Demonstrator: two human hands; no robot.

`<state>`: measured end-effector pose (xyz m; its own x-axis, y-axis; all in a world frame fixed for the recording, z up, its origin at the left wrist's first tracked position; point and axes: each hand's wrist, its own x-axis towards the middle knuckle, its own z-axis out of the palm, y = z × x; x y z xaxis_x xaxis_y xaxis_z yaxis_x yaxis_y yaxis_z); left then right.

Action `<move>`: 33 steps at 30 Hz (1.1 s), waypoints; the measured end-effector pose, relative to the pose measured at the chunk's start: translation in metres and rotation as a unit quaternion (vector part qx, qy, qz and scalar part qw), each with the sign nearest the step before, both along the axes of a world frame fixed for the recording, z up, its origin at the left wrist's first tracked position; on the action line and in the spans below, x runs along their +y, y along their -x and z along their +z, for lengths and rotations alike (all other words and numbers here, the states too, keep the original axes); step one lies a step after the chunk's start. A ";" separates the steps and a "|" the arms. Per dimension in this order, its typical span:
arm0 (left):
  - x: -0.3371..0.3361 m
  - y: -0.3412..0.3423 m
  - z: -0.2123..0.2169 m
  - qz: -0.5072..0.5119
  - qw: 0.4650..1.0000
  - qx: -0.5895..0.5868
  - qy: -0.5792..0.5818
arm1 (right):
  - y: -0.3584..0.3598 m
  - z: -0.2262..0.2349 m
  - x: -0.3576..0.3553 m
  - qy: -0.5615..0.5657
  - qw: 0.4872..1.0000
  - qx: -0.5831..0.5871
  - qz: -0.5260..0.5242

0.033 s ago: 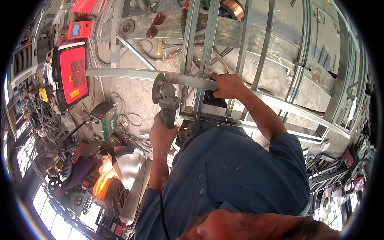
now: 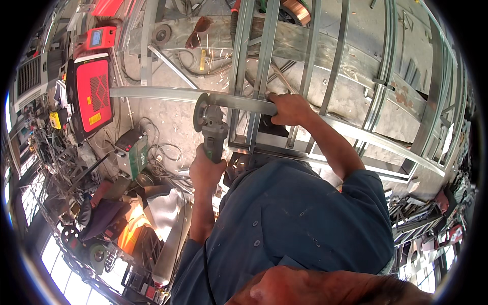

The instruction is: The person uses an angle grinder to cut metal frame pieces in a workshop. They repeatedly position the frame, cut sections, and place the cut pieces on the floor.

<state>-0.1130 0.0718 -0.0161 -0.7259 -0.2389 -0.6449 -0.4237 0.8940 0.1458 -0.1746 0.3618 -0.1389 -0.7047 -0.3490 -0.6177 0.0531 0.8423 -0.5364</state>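
My left hand (image 2: 205, 168) is wrapped round the body of an angle grinder (image 2: 214, 133). The grinder's disc (image 2: 199, 113) stands edge-on against a long metal bar (image 2: 152, 93), and sparks (image 2: 219, 76) fly up beyond it. My right hand (image 2: 291, 108) grips the same bar just right of the disc, thumb and fingers closed over it. The bar lies across a welded metal frame (image 2: 264, 61) of parallel square tubes, and its left end reaches toward a red machine. My palm hides part of the bar.
The red machine (image 2: 92, 91) stands at the left, with a green box (image 2: 133, 155) and coiled cables (image 2: 165, 152) nearer me. Sunglasses (image 2: 198, 33), a loose disc (image 2: 162, 33) and a yellow object (image 2: 203, 60) lie beyond the bar. Scrap metal (image 2: 417, 213) is heaped at the right.
The spray of sparks has changed shape, now rising more upright and brighter beyond the disc. Both hands, the grinder and the bar look unmoved.
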 end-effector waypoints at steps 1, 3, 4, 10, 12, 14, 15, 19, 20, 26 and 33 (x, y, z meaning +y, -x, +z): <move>0.000 0.000 0.000 0.001 1.000 -0.002 0.002 | 0.000 0.000 0.000 0.000 1.000 0.000 0.000; 0.002 0.001 0.001 -0.001 1.000 -0.001 0.002 | 0.001 0.002 0.000 0.001 1.000 -0.004 0.000; 0.003 0.002 0.001 -0.001 1.000 -0.001 0.001 | 0.001 0.003 0.000 0.002 1.000 -0.006 0.000; 0.001 0.003 -0.003 -0.008 1.000 0.013 -0.009 | -0.001 -0.001 0.000 -0.002 1.000 0.011 -0.007; 0.003 0.007 -0.002 -0.004 1.000 0.019 -0.012 | -0.001 0.000 0.001 0.006 1.000 0.019 -0.002; 0.004 0.006 -0.001 0.001 0.999 0.035 -0.009 | -0.001 -0.002 0.002 0.009 1.000 0.026 0.005; 0.003 0.003 0.000 0.005 0.999 0.049 -0.006 | -0.003 -0.005 0.002 0.008 1.000 0.029 0.009; -0.009 -0.013 0.009 0.039 0.994 0.097 -0.007 | -0.013 -0.011 -0.001 0.014 0.993 0.114 0.001; -0.010 -0.015 0.016 0.060 0.994 0.091 -0.004 | -0.016 -0.006 -0.005 0.004 0.987 0.158 -0.003; -0.027 -0.038 0.018 0.096 0.991 0.095 -0.010 | -0.036 -0.009 -0.032 -0.138 0.954 0.266 0.012; -0.036 -0.059 0.014 0.104 0.989 0.098 -0.030 | -0.004 0.019 -0.021 -0.043 0.997 0.048 0.047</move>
